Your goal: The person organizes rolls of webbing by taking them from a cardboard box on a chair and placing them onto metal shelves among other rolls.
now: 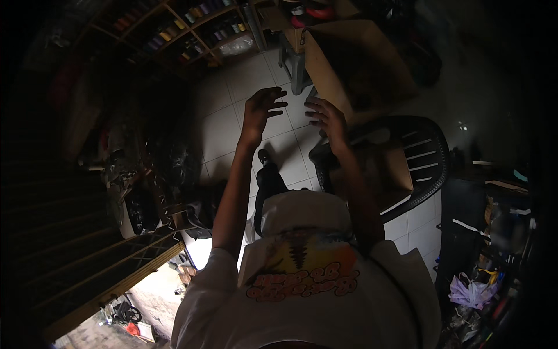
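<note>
Both arms reach forward over the white tiled floor (282,142), palms turned toward each other. My left hand (263,110) is raised with its fingers apart, and nothing is in it. Facing it across a gap, my right hand (327,118) also has its fingers spread and is bare. Close to the right hand stands a large open cardboard box (328,72), its inside dark. Beside my right forearm is a black plastic chair (433,174) with a slatted back, and a brown cardboard piece (398,168) rests on it.
Wooden shelves (197,26) with thread spools stand at the far left. A grey stool (297,72) is next to the box. Bags and dark clutter (145,203) line the left side. A cluttered dark table (465,215) with a crumpled lilac bag (472,291) is at right.
</note>
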The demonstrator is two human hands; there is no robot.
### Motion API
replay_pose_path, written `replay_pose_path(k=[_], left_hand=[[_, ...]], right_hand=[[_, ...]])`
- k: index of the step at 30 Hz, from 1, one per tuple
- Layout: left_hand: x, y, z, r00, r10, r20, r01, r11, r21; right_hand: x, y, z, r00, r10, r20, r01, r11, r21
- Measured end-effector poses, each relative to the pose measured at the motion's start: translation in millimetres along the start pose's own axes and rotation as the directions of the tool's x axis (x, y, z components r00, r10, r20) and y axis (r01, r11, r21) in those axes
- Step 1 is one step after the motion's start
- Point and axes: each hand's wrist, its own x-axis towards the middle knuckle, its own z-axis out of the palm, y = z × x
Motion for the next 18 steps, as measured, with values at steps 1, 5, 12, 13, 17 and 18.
replay_pose_path(k=[1,5,12,13,17,18], left_hand=[[26.5,-3.8,-6.2,0.999,-0.015,0.029,0.015,1.0,-0.003],[127.1,-18.9,-17.1,0.983,-0.066,0.174,0.069,0.998,-0.013],[282.0,-33.9,11.0,0.867,-0.275,0.415,0.283,0.958,0.044],[302.9,-36.8,21.1,0.843,-0.297,0.449,0.31,0.95,0.046],[371.9,-70.7,63.8,0.751,-0.388,0.534,0.37,0.917,0.146],[387.2,-82.1,76.1,0.72,-0.41,0.56,0.398,0.905,0.15]], right_hand=[[22.2,0.0,0.8,1.0,0.006,-0.022,-0.005,1.0,0.024],[89.8,-3.4,-5.1,0.992,-0.063,-0.11,0.074,0.992,0.1],[152.9,-30.1,-29.7,0.92,0.001,-0.392,0.162,0.91,0.382],[160.6,-28.7,-38.2,0.903,0.013,-0.43,0.174,0.903,0.393],[191.9,-21.0,-74.0,0.809,0.103,-0.579,0.181,0.893,0.413],[200.3,-14.6,-87.9,0.781,0.143,-0.608,0.164,0.892,0.421]])
